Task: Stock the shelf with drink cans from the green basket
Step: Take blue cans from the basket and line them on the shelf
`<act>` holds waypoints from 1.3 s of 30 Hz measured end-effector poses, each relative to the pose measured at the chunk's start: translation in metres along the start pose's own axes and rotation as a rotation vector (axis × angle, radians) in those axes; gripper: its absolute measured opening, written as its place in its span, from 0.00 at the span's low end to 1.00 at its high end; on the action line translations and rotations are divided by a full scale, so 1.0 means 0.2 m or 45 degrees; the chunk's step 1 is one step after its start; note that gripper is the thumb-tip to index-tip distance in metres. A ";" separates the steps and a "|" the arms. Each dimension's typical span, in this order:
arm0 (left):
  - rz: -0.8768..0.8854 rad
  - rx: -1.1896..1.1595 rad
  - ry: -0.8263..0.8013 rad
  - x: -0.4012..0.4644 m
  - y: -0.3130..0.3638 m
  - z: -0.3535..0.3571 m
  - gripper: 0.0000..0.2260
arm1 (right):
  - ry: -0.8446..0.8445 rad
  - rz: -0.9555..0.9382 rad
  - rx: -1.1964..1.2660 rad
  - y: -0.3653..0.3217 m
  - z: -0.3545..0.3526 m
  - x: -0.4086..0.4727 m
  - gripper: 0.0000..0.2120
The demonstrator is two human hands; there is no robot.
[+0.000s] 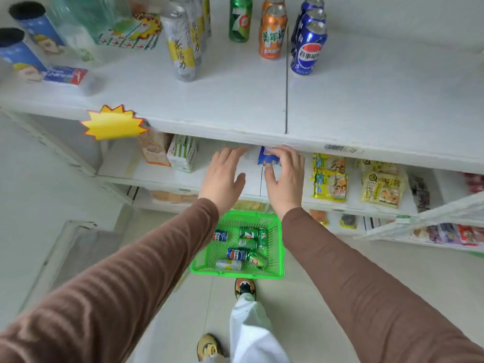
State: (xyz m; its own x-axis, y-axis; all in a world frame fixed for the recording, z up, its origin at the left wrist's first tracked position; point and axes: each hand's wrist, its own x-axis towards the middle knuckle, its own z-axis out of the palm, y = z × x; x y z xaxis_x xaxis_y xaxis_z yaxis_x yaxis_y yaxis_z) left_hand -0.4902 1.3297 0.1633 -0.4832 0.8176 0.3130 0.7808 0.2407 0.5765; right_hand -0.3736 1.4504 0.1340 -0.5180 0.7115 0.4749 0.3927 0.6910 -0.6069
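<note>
The green basket (235,273) stands on the floor below my arms. Several cans lie in it: blue Pepsi cans (237,254), green 7-Up cans (248,233) and a pale one (228,264). On the top shelf (235,100) stand a row of blue Pepsi cans (309,49), two orange cans (272,32), a green 7-Up can (240,19) and tall grey-and-yellow cans (183,48). My right hand (285,176) grips a blue can (267,158) just under the top shelf's front edge. My left hand (222,176) is beside it, fingers apart, holding nothing.
Blue snack tubes (18,53) and packets stand at the top shelf's left. A yellow starburst tag (114,123) hangs on its edge. The lower shelf holds cartons (182,153) and yellow snack bags (330,179). My foot (245,288) is right behind the basket.
</note>
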 end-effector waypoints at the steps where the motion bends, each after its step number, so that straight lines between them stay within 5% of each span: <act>1: -0.010 0.016 -0.022 -0.10 -0.04 0.01 0.25 | -0.046 0.022 -0.006 0.00 0.03 -0.10 0.14; 9: -0.300 0.052 -0.280 -0.73 -0.44 0.30 0.26 | -0.399 0.247 -0.006 0.17 0.37 -0.72 0.13; 22: -0.848 -0.017 -0.529 -1.30 -1.19 1.32 0.29 | -1.049 0.438 -0.159 0.94 1.38 -1.37 0.17; 39: -0.918 0.126 -0.687 -1.31 -2.10 2.33 0.31 | -1.398 0.153 -0.525 1.75 2.71 -1.61 0.28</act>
State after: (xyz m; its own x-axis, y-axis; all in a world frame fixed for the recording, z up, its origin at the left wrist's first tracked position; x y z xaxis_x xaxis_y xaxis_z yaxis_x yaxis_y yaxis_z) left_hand -0.5079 1.2578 -0.5122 -0.6365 0.5789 -0.5096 0.4029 0.8130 0.4204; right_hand -0.4816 1.3934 -0.5769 -0.7583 0.4224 -0.4965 0.5951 0.7595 -0.2627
